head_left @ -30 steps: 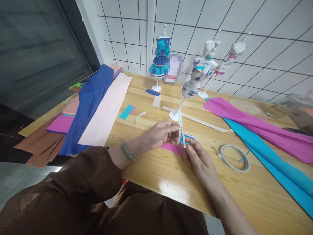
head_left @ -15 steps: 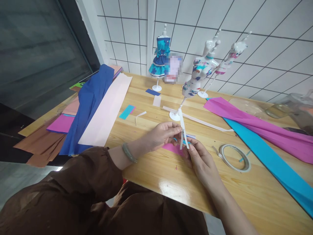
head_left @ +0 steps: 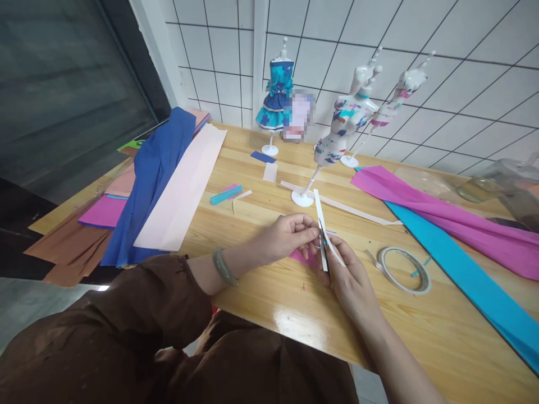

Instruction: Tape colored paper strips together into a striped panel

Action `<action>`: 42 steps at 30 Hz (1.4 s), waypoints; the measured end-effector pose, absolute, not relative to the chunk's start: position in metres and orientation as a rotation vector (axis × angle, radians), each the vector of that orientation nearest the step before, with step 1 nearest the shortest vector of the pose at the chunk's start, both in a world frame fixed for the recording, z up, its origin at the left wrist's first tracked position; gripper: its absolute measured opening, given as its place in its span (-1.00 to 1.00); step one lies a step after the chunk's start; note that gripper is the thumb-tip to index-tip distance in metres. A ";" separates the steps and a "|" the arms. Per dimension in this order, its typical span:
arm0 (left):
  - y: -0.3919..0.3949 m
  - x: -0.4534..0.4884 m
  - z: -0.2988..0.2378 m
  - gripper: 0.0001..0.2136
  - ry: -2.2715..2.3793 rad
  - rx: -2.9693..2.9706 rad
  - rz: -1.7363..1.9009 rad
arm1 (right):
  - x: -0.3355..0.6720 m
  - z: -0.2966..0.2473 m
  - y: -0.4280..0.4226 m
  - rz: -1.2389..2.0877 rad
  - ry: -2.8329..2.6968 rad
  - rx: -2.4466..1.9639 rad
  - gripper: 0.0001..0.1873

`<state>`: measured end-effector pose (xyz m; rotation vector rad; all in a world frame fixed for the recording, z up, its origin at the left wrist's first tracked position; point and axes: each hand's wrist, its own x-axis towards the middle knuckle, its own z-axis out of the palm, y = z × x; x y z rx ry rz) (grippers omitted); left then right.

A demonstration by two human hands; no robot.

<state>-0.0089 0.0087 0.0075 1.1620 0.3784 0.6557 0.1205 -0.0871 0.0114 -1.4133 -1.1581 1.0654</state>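
Observation:
Over the middle of the table, my left hand [head_left: 290,235] pinches a narrow white strip [head_left: 319,207] between thumb and fingers. My right hand [head_left: 347,275] is closed around the lower part of the same strip, touching the left fingertips. Two loose ends hang below the pinch, one curving over the right thumb; whether this is paper or tape I cannot tell. Beneath the hands lies a pink piece of paper [head_left: 301,256], partly hidden. A roll of tape [head_left: 385,269] lies flat to the right of my right hand, its free end lifted.
Dress-form stands rise behind the hands, one mannequin [head_left: 330,151] close by and another in a blue dress [head_left: 274,101]. Blue crepe paper [head_left: 158,179] is piled left, with turquoise [head_left: 458,275] and pink [head_left: 421,199] sheets right. A small turquoise piece [head_left: 226,194] lies left of centre.
The white strip has shifted slightly right and downward with my hands, and its lower ends have spread apart. The small turquoise piece at left looks narrower and turned, as if curled.

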 end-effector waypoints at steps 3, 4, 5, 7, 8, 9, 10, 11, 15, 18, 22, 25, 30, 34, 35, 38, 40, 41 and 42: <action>0.008 -0.008 0.008 -0.76 0.388 1.154 0.653 | 0.121 0.012 -0.087 1.017 -1.207 -1.424 -0.67; 0.007 -0.008 0.008 -0.76 0.389 1.150 0.648 | 0.121 0.012 -0.086 0.996 -1.226 -1.421 -0.67; 0.007 -0.008 0.009 -0.76 0.390 1.146 0.644 | 0.121 0.012 -0.086 0.979 -1.242 -1.415 -0.68; 0.006 -0.007 0.009 -0.77 0.396 1.138 0.639 | 0.122 0.010 -0.085 0.954 -1.260 -1.415 -0.68; 0.005 -0.007 0.009 -0.77 0.402 1.136 0.635 | 0.122 0.009 -0.085 0.950 -1.262 -1.418 -0.68; 0.005 -0.007 0.010 -0.78 0.407 1.133 0.632 | 0.122 0.008 -0.085 0.947 -1.260 -1.423 -0.68; 0.004 -0.007 0.010 -0.78 0.411 1.130 0.627 | 0.122 0.007 -0.085 0.943 -1.254 -1.429 -0.68; 0.004 -0.007 0.010 -0.78 0.412 1.127 0.621 | 0.122 0.005 -0.085 0.935 -1.248 -1.437 -0.67; 0.004 -0.007 0.010 -0.79 0.398 1.145 0.614 | 0.122 0.003 -0.085 0.914 -1.221 -1.460 -0.69; 0.004 -0.008 0.009 -0.80 0.392 1.166 0.605 | 0.122 0.005 -0.085 0.918 -1.221 -1.461 -0.69; 0.004 -0.008 0.007 -0.79 0.377 1.159 0.609 | 0.121 0.009 -0.085 0.899 -1.257 -1.492 -0.69; 0.003 -0.008 0.010 -0.79 0.398 1.141 0.594 | 0.120 0.011 -0.085 0.913 -1.262 -1.492 -0.69; 0.001 -0.008 0.014 -0.80 0.433 1.108 0.558 | 0.117 0.014 -0.085 0.875 -1.279 -1.467 -0.69; 0.001 -0.007 0.013 -0.79 0.410 1.100 0.565 | 0.117 0.014 -0.084 0.894 -1.260 -1.474 -0.69; 0.002 -0.007 0.012 -0.78 0.403 1.097 0.567 | 0.117 0.013 -0.084 0.899 -1.251 -1.475 -0.69; 0.002 -0.007 0.012 -0.78 0.398 1.081 0.566 | 0.118 0.010 -0.084 0.921 -1.218 -1.464 -0.70; 0.002 -0.007 0.012 -0.78 0.408 1.076 0.561 | 0.119 0.008 -0.084 0.941 -1.198 -1.455 -0.70; 0.002 -0.007 0.012 -0.79 0.412 1.080 0.558 | 0.119 0.007 -0.084 0.948 -1.191 -1.455 -0.70; 0.002 -0.007 0.013 -0.79 0.416 1.086 0.557 | 0.120 0.006 -0.084 0.951 -1.190 -1.458 -0.70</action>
